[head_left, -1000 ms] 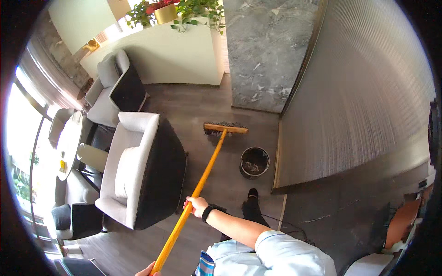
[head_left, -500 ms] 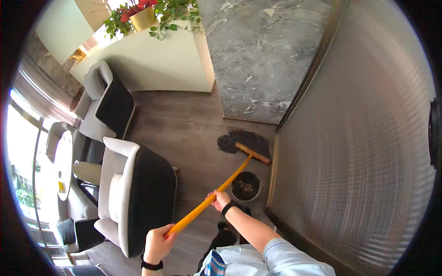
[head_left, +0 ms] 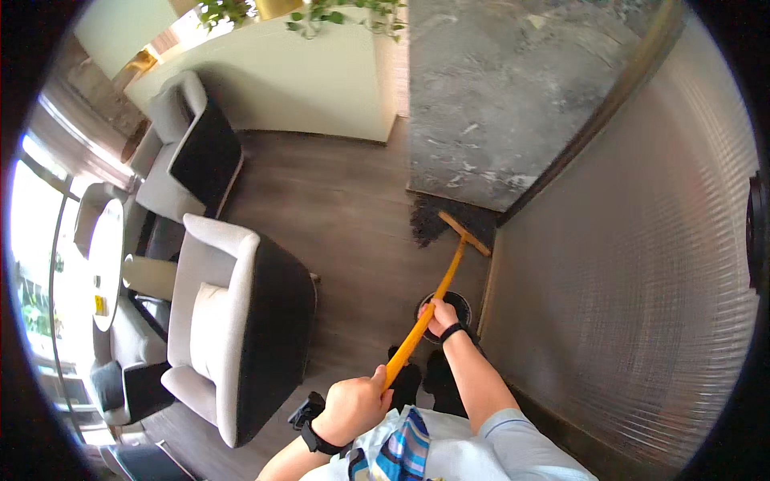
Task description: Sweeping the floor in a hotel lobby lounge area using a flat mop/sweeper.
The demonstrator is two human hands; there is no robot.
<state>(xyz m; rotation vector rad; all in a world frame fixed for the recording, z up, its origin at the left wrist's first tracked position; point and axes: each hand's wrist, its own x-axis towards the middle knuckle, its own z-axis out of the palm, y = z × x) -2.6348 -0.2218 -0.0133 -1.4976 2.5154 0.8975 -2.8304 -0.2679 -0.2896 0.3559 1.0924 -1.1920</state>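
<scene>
A mop with a yellow handle stretches away from me at a slant. My left hand grips the handle's near end, close to my body. Farther along the shaft, my right hand is wrapped round it. At the far end, a wooden crossbar carries a dark, shaggy mop head. The strands lie on the floor in the corner, against the foot of the grey marble wall. Beneath my right hand stands a dark round bucket, partly hidden by that hand and the handle.
A ribbed translucent panel rises close on my right, past the bucket. To the left stand grey and black armchairs and a round white table. Ahead is a low white partition with trailing plants on top.
The mop head has been pushed forward to the wall's foot, its strands bunching up in the corner. Both hands have shifted right with the handle, the right one now over the bucket.
</scene>
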